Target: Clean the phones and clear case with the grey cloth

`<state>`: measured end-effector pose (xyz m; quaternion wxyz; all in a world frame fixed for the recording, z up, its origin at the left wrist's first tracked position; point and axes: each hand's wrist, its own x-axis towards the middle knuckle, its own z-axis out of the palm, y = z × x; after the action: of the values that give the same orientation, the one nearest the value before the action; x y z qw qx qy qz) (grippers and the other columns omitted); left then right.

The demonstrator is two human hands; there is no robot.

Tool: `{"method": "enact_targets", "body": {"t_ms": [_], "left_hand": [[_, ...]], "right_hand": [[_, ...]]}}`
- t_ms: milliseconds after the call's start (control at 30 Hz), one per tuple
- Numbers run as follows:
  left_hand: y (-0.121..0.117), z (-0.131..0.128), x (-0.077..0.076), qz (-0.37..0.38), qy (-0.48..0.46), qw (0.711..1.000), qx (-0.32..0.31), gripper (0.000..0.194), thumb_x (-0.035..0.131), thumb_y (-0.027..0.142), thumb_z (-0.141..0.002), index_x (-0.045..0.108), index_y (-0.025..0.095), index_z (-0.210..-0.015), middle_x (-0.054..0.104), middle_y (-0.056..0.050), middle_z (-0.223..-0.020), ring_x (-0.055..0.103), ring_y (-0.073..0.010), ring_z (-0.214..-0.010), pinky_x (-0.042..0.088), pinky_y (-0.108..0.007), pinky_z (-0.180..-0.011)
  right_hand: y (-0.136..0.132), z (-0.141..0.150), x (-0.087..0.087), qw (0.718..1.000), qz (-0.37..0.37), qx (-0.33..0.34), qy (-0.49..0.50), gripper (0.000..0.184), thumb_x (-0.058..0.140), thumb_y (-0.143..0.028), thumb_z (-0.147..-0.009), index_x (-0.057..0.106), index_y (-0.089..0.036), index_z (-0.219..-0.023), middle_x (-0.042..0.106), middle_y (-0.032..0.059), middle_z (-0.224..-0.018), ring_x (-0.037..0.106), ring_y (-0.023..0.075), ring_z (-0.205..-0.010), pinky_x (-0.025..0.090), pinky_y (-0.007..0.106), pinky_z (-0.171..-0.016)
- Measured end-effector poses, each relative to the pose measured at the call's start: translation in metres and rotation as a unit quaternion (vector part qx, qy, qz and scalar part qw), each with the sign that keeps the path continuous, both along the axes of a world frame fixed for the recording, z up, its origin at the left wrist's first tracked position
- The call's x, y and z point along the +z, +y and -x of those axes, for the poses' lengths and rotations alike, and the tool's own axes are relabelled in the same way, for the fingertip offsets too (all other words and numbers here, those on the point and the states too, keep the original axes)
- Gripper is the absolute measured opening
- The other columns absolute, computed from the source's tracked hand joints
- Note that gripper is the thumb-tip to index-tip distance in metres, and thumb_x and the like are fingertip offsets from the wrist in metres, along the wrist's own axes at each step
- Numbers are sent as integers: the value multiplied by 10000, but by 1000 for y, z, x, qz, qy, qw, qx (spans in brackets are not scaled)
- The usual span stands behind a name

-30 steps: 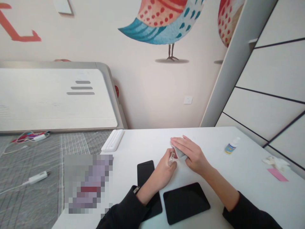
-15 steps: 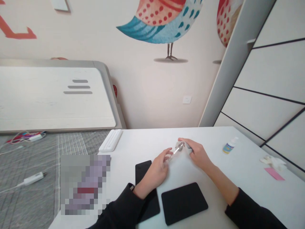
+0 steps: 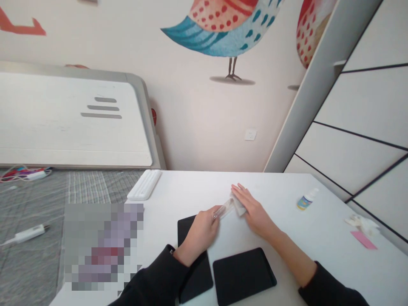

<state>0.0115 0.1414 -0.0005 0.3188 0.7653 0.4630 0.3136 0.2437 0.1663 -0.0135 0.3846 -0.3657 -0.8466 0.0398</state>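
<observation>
My left hand (image 3: 200, 234) grips one end of a clear slim tube (image 3: 223, 209), possibly glass or plastic, which runs up and to the right. Its far end meets a small grey cloth (image 3: 239, 206), held under the fingers of my right hand (image 3: 253, 211). The hand lies nearly flat over the cloth, hiding part of it. Both hands are above the white desk (image 3: 283, 182). My left wrist is over a black tablet-like slab (image 3: 195, 265), and a second black slab (image 3: 244, 276) lies below my right forearm.
A small white-capped bottle (image 3: 305, 201) stands to the right, beyond it crumpled tissue (image 3: 361, 222) and a pink slip (image 3: 364, 240). A white ribbed pad (image 3: 144, 184) sits at the far left edge. A blurred patch (image 3: 103, 246) covers the desk's left corner, beside a grey plaid floor mat (image 3: 89, 191).
My hands have come closer together. The clear tube now sits in my left hand, and my right hand has flattened over the cloth. The view has shifted slightly.
</observation>
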Motion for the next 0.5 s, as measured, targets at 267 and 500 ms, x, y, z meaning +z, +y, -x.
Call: {"method": "enact_targets", "body": {"t_ms": [267, 500], "left_hand": [[-1, -2, -4, -13, 18, 1000, -8, 249, 434, 129, -950, 664, 216, -910, 759, -45, -839, 705, -217, -752, 493, -292, -733], [0, -2, -7, -4, 27, 1000, -14, 230, 476, 80, -897, 685, 175, -890, 782, -105, -905, 730, -243, -795, 532, -330, -767]], "right_hand": [[2, 9, 4, 990, -55, 35, -128, 785, 330, 38, -858, 365, -103, -1630, 516, 204, -1592, 378, 289, -1563, 317, 683, -1250], [-16, 27, 2, 978, -64, 74, -186, 845, 376, 7, -807, 349, -142, -1638, 480, 112, -1643, 352, 213, -1575, 365, 503, -1278]]}}
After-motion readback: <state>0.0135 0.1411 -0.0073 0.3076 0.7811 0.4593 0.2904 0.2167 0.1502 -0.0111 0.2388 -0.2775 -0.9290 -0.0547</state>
